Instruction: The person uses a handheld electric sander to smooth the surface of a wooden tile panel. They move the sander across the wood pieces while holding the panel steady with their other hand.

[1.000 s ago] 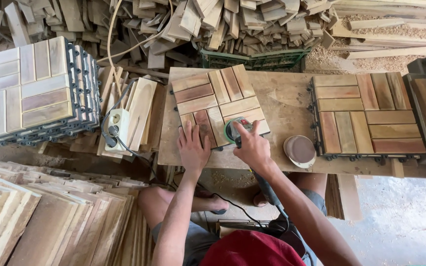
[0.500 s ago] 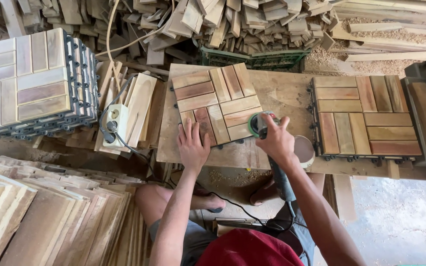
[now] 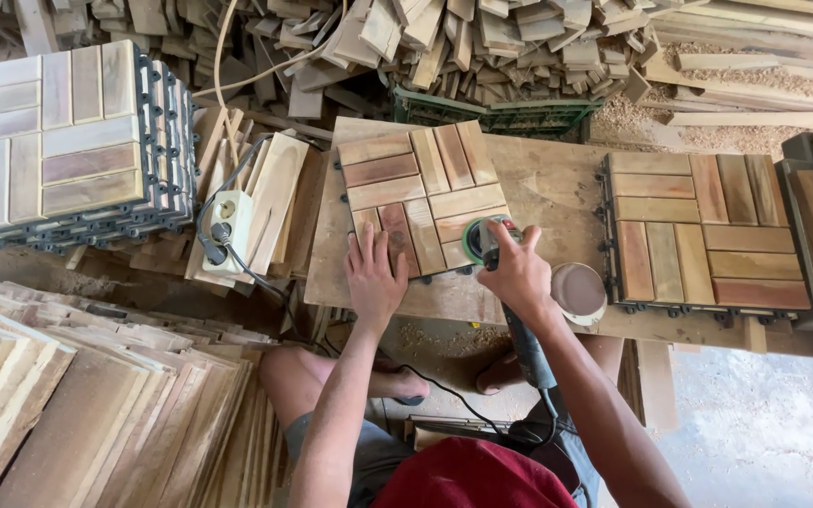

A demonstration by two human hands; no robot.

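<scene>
Left hand (image 3: pixel 374 277) flat on tile (image 3: pixel 421 196), fingers spread, pressing its 6 o'clock edge at bench (image 3: pixel 548 183) centre. Right hand (image 3: pixel 518 271) wrapped tight round sander (image 3: pixel 484 240), fingers closed on its body, disc on the tile's 4 o'clock corner. Spare disc (image 3: pixel 579 290) just at 3 o'clock of that hand; second tile (image 3: pixel 703 230) farther at 3 o'clock; power strip (image 3: pixel 224 230) at 9 o'clock.

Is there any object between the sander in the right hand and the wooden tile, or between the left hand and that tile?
Nothing visible. The right hand holds the sander at the wooden tile's near-right corner; the left hand lies flat on its near edge.
</scene>
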